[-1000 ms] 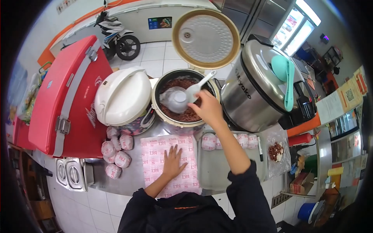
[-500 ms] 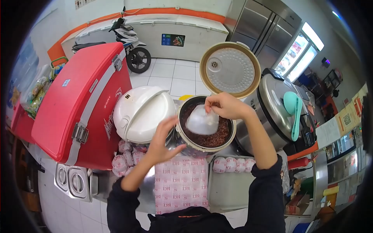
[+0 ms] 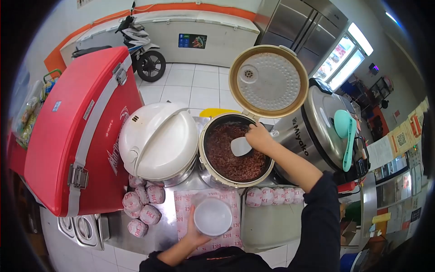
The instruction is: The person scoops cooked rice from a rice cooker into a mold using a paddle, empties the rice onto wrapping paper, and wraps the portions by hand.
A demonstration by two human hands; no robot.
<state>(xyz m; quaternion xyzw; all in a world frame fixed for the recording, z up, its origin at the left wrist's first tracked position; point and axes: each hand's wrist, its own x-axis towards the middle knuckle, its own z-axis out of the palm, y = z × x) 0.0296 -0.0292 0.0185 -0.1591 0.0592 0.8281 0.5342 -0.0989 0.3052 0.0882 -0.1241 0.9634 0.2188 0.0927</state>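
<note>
My left hand (image 3: 195,234) is closed around a small translucent white bowl (image 3: 213,216), held over a stack of printed wrapping paper (image 3: 182,204). The bowl's opening faces up and it looks empty. Inside the open rice cooker (image 3: 205,165), my right hand (image 3: 260,138) grips a white rice paddle (image 3: 241,147). Its blade rests at the dark reddish-brown rice (image 3: 226,165), and the handle end sticks out beyond my fingers. The cooker's lid (image 3: 270,81) stands raised behind the pot.
Left are a closed white cooker (image 3: 158,140), a red cooler box (image 3: 74,131) and several wrapped rice balls (image 3: 150,214). A tray (image 3: 272,224) with a row of wrapped balls (image 3: 267,196) lies right. A steel Miyako cooker (image 3: 303,131) carries a teal ladle (image 3: 346,136).
The bowl has passed from my right hand above the rice to my left hand, lower over the paper. My right hand now holds the rice paddle. The view has shifted slightly.
</note>
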